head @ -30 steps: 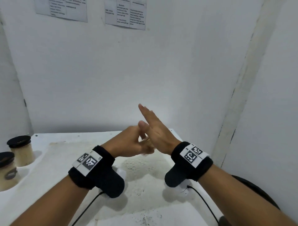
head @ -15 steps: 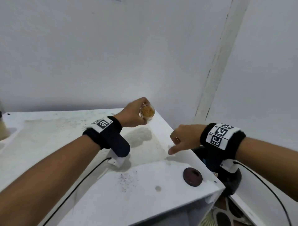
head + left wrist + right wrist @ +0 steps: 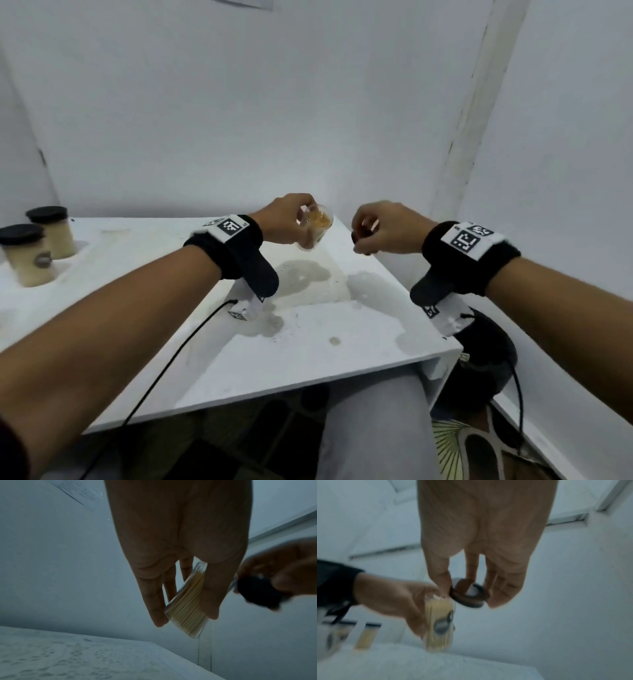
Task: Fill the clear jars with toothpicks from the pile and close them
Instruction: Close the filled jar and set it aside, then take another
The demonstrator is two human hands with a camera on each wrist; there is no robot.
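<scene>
Held tilted over the table's (image 3: 359,346) far right corner, the left hand's (image 3: 287,219) full jar (image 3: 317,224) could spill toothpicks (image 3: 187,609) if the lid (image 3: 468,595) pinched in the right hand (image 3: 387,228) lands askew.

No text is legible; the wall sheet's (image 3: 82,494) print is blurred

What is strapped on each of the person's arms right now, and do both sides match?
Both forearms are bare, with no sleeves. The left wrist band and the right wrist band are thick black cuffs, each topped by a white tag with black square code marks. Under each band hangs a black and white camera unit, and a thin black cable trails back from it. They match.
</scene>
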